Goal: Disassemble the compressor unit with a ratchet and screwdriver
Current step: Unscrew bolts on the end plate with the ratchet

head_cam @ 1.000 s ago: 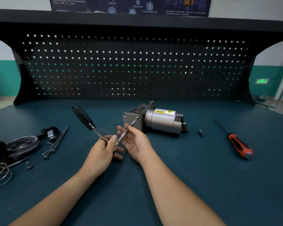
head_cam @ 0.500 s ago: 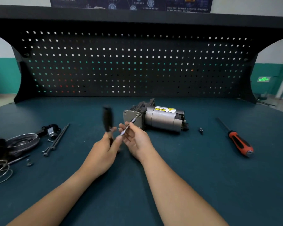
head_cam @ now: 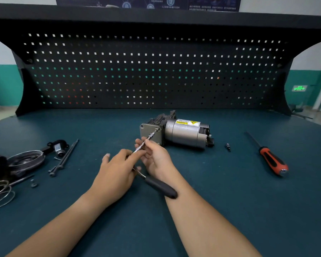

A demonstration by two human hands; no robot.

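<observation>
Mid-task, by look of it. Compressor unit (head_cam: 185,133) on its side mid-bench (head_cam: 230,201), end plate (head_cam: 146,131) on. Ratchet (head_cam: 160,188) socket on plate's corner bolt. Right hand (head_cam: 157,160) fingers pinching extension, left hand (head_cam: 117,167) fingers curled at ratchet head. Long bolts (head_cam: 65,156) and cover (head_cam: 26,160) off, lying left. Screwdriver (head_cam: 272,160) idle, right.

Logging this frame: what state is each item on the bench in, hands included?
Grey metal compressor unit: lying on the bench, end plate on.
Black-handled steel ratchet: extension bar set against the compressor's end plate, handle pointing towards the person.
Left hand: holds the ratchet at its head.
Right hand: pinches the extension bar.
Orange-and-black screwdriver: lying untouched, right of the compressor.
Two long dark bolts: lying loose on the left.
</observation>
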